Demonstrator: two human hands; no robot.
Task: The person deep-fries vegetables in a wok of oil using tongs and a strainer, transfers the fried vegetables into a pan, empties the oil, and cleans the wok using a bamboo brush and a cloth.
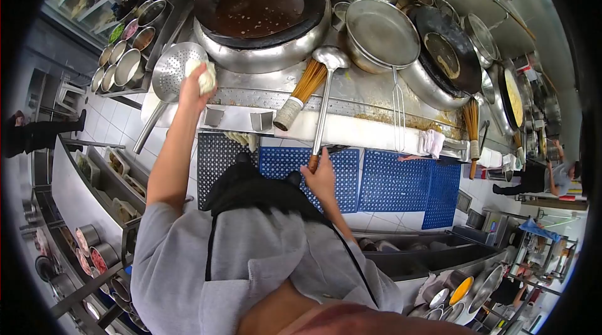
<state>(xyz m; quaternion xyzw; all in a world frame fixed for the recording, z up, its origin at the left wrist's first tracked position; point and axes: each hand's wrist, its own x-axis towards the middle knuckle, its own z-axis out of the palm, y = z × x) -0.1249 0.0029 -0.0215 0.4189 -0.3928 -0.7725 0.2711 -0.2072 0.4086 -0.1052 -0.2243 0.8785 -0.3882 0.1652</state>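
My left hand point(193, 89) is closed around a bunched white cloth point(206, 76) at the left end of the stove. Beside and partly behind it lies a perforated skimmer point(169, 68), its handle slanting down over the front edge. In my right hand point(321, 178), low in front of the stove edge, is the wooden handle end of a long metal ladle point(325, 103). The ladle's bowl rests on the stove top, right of a bamboo wok brush point(302, 93). Behind them sits a black wok point(207, 12) with dark brown liquid in it.
To the right stand a wide strainer over a pot point(382, 34), a second wok point(461, 37) and another bamboo brush point(473, 134). Several ingredient bowls point(129, 66) line the left side. Blue mats point(395, 178) cover the floor. Other people point(552, 175) are at the far right and left.
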